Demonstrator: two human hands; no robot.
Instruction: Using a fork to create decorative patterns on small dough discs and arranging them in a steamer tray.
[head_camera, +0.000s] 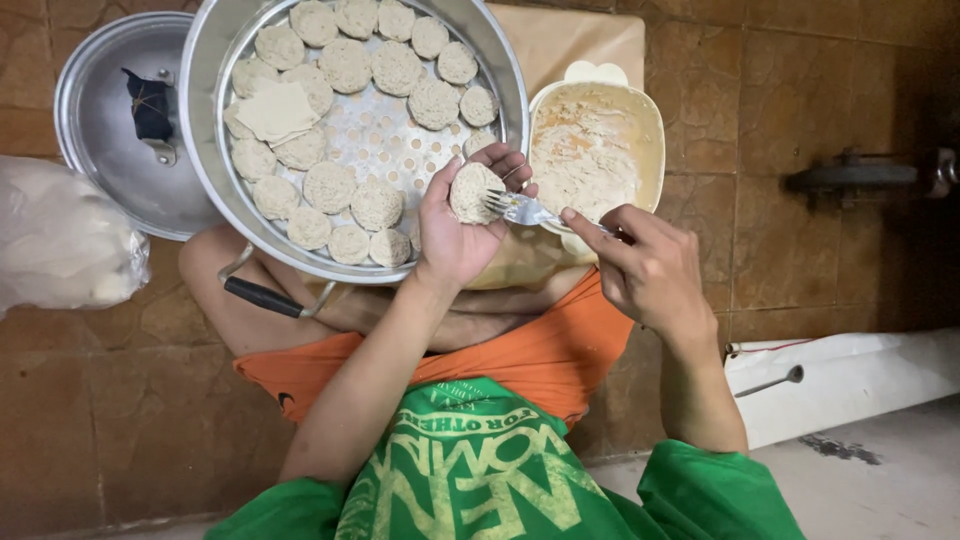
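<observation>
Metal steamer tray (212, 150) of dumplings (345, 65) (cream bowl (650, 120) of filling (585, 150) alongside)

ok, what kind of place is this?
Probably a home kitchen floor. The person sits on brown floor tiles, filling a dumpling beside a steamer tray, its lid and a filling bowl.

Dumpling (474, 192) in left hand (462, 225), fork (522, 209) in right hand (650, 270)
</observation>
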